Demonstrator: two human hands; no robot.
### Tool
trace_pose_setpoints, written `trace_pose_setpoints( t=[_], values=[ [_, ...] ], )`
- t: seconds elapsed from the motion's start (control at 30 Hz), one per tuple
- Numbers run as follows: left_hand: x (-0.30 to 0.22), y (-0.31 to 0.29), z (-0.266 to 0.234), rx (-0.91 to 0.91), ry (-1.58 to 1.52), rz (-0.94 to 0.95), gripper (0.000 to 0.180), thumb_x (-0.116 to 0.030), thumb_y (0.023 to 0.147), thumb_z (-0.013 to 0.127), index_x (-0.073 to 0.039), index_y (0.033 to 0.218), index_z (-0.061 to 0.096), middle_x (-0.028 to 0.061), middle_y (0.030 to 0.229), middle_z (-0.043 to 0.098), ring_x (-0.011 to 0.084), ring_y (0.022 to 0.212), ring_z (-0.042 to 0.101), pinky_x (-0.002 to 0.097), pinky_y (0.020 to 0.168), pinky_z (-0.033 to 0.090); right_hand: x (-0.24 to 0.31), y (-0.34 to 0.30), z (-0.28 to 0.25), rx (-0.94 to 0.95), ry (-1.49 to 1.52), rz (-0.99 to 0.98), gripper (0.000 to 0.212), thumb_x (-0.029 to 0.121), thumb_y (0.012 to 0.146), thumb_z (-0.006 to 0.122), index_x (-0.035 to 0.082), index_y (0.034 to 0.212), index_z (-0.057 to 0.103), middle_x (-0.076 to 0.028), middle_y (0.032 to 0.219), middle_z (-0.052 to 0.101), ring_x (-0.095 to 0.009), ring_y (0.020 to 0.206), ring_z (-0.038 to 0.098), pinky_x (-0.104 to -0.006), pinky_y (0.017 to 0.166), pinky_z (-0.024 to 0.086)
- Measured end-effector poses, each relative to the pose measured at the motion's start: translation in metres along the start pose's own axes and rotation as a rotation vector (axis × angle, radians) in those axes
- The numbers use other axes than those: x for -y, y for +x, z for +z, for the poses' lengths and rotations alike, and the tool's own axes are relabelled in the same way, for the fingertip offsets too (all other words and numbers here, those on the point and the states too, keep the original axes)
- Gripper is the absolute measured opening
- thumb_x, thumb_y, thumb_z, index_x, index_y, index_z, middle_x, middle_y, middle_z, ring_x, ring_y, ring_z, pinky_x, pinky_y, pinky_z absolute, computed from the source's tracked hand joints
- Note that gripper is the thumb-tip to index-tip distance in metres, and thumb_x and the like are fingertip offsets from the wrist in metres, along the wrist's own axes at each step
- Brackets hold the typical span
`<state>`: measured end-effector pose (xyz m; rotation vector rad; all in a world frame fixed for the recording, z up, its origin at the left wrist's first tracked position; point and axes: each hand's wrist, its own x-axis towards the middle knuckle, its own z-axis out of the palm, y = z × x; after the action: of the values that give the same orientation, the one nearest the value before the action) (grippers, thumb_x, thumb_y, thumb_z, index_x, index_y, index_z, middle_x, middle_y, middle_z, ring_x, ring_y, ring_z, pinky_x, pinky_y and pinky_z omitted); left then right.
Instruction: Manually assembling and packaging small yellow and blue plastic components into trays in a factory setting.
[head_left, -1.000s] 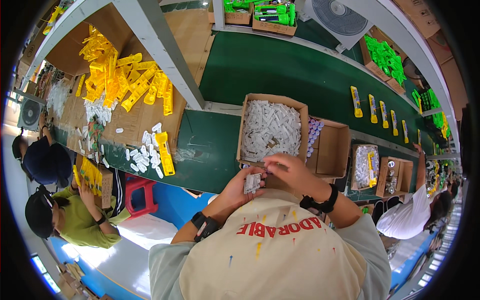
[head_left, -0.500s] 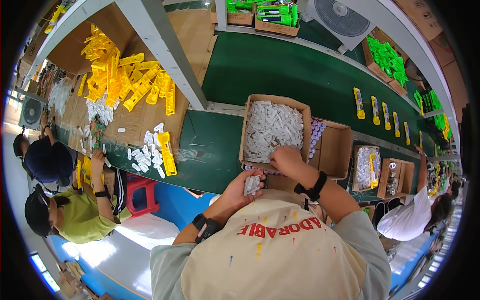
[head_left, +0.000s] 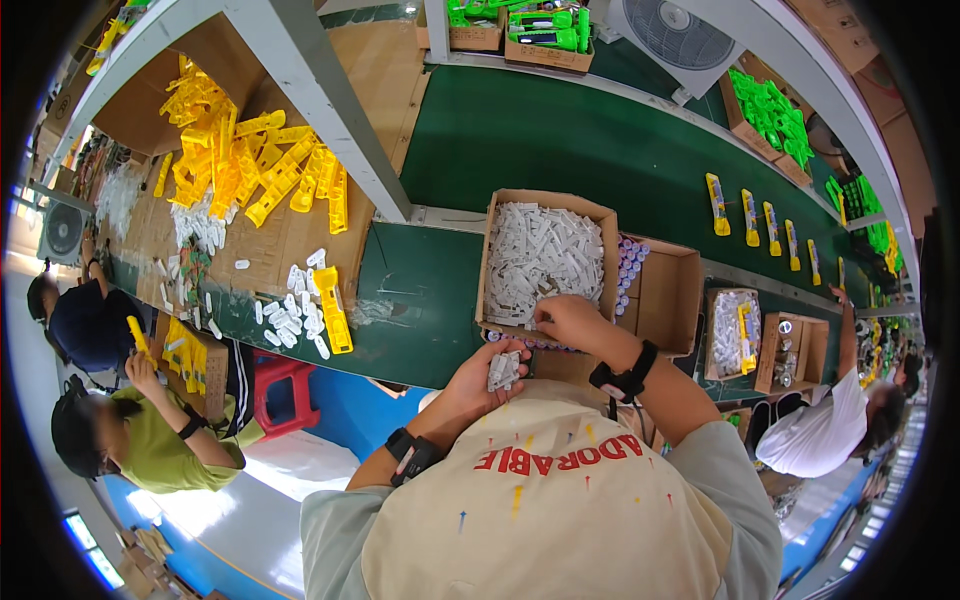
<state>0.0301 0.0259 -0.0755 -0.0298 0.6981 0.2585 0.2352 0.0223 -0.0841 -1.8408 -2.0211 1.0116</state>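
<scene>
My left hand (head_left: 468, 388) is cupped, palm up, just in front of the work table, its fingers curled round a small bundle of white plastic pieces (head_left: 504, 371). At the near right corner of an open cardboard box (head_left: 611, 245), my right hand (head_left: 574, 322) dips its bent fingers among a heap of white plastic strips (head_left: 545, 262). Its fingertips are pressed together, and whatever lies between them is hidden. The box stands on the green table, straight ahead of me.
Beside the box are shrink-wrapped batteries (head_left: 630, 268) and a second carton (head_left: 672, 290). Yellow plastic housings (head_left: 333, 310) and white pieces lie to the left, under a metal post (head_left: 335, 100). Assembled yellow parts (head_left: 750, 218) line the far belt. Co-workers sit on both sides.
My right hand has shifted slightly left within the box; my left hand stays put. At the left, the co-worker in green has drawn back from the table and raised a yellow piece.
</scene>
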Motion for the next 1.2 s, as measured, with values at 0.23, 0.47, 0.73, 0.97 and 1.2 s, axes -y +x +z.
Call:
trace_pose_setpoints(
  t=[0.23, 0.47, 0.73, 0.97, 1.2],
  values=[
    [0.001, 0.000, -0.002, -0.002, -0.016, 0.008, 0.019, -0.027, 0.088, 0.043, -0.011, 0.094, 0.052, 0.0040, 0.088, 0.057, 0.0149, 0.072, 0.054, 0.0282, 0.056, 0.049, 0.018, -0.004, -0.018, -0.270, 0.264, 0.070, 0.016, 0.014, 0.073, 0.061, 0.003, 0.085, 0.060, -0.011, 0.077, 0.059, -0.022, 0.065, 0.057, -0.0305, 0.059, 0.044],
    [-0.002, -0.007, 0.014, -0.073, 0.054, 0.013, 0.023, -0.031, 0.089, 0.040, -0.011, 0.091, 0.052, 0.0024, 0.087, 0.056, 0.0128, 0.071, 0.054, 0.0257, 0.052, 0.048, 0.061, -0.021, -0.023, -0.027, 0.594, -0.207, 0.015, 0.013, 0.075, 0.061, 0.003, 0.087, 0.060, -0.006, 0.076, 0.058, -0.018, 0.067, 0.056, -0.0292, 0.059, 0.044],
    [0.004, 0.000, -0.004, 0.073, 0.127, 0.017, 0.022, -0.030, 0.087, 0.043, -0.010, 0.085, 0.050, 0.0008, 0.083, 0.053, 0.0086, 0.062, 0.049, 0.0195, 0.039, 0.037, 0.006, 0.007, -0.004, -0.224, -0.082, -0.349, 0.014, 0.002, 0.069, 0.059, 0.003, 0.083, 0.060, -0.010, 0.082, 0.055, -0.030, 0.077, 0.054, -0.0362, 0.066, 0.044],
    [0.002, -0.002, -0.003, 0.028, 0.103, 0.025, 0.021, -0.030, 0.086, 0.044, -0.011, 0.085, 0.052, -0.0006, 0.083, 0.053, 0.0074, 0.061, 0.048, 0.0189, 0.038, 0.035, -0.002, 0.011, -0.007, -0.206, 0.055, -0.313, 0.017, 0.003, 0.066, 0.061, 0.004, 0.084, 0.060, -0.010, 0.081, 0.057, -0.028, 0.078, 0.055, -0.0364, 0.069, 0.044],
    [0.001, 0.000, -0.002, 0.026, 0.080, 0.034, 0.020, -0.029, 0.087, 0.044, -0.010, 0.087, 0.051, -0.0004, 0.083, 0.053, 0.0076, 0.060, 0.048, 0.0186, 0.038, 0.035, 0.011, 0.001, -0.019, -0.255, 0.239, 0.010, 0.019, 0.007, 0.071, 0.060, 0.003, 0.089, 0.059, -0.014, 0.072, 0.057, -0.029, 0.068, 0.057, -0.0351, 0.063, 0.045]
  ],
)
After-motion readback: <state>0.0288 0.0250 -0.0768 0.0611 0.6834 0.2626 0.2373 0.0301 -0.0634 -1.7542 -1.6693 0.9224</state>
